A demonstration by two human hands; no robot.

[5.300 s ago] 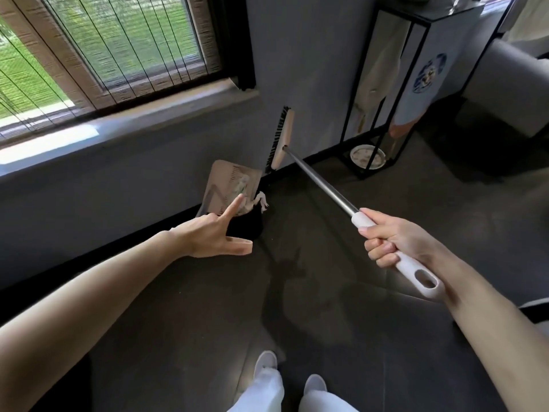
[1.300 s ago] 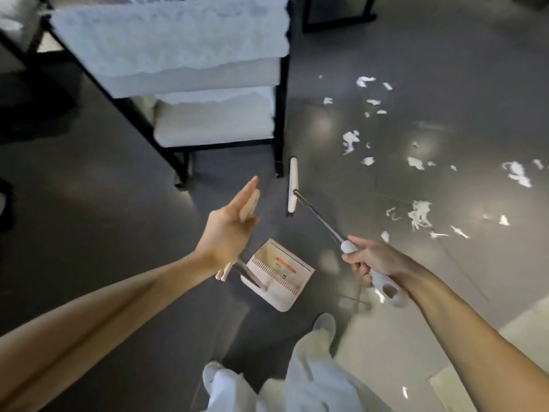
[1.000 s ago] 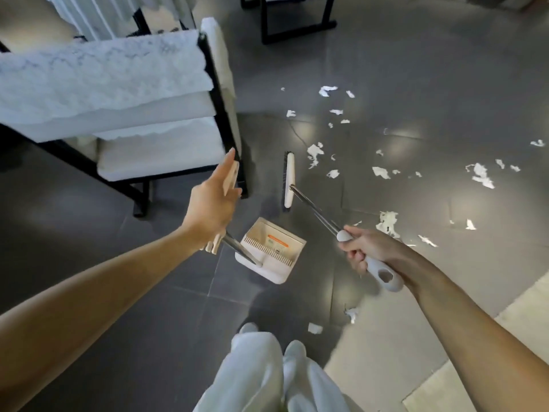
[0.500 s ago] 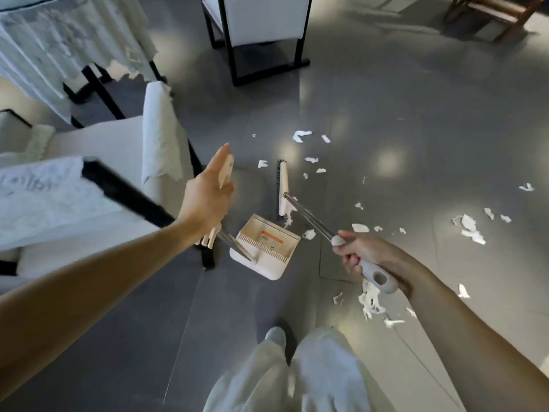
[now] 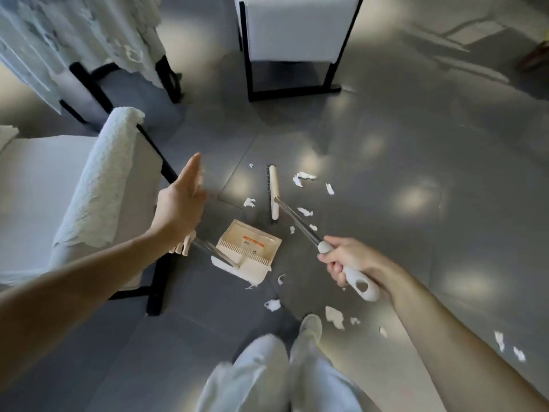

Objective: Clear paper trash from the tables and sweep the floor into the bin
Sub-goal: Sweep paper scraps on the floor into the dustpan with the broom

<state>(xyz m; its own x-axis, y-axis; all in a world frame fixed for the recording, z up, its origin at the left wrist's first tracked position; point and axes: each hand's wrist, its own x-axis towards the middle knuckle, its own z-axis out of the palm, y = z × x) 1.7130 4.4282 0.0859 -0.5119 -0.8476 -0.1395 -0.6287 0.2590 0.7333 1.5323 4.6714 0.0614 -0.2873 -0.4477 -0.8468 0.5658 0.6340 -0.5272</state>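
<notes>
My left hand (image 5: 181,209) grips the white handle of the beige dustpan (image 5: 249,251), index finger stretched forward. The pan sits low at the grey floor, just in front of my feet. My right hand (image 5: 347,261) grips the white end of the broom handle. Its metal shaft runs up-left to the broom head (image 5: 274,193), which stands on the floor just beyond the pan. Torn white paper scraps (image 5: 303,177) lie around the broom head. More paper scraps (image 5: 334,316) lie beside my right shoe, and others sit far right.
A white armchair (image 5: 98,185) with a black frame stands close on the left, touching distance from my left arm. A second white chair (image 5: 294,28) stands ahead. A lace tablecloth (image 5: 74,34) hangs at top left. My legs and shoe (image 5: 309,327) fill the bottom.
I have walked from the window wall to the littered floor. Over the last second the armchair slid left in view, and the broom head and dustpan came in among the scraps.
</notes>
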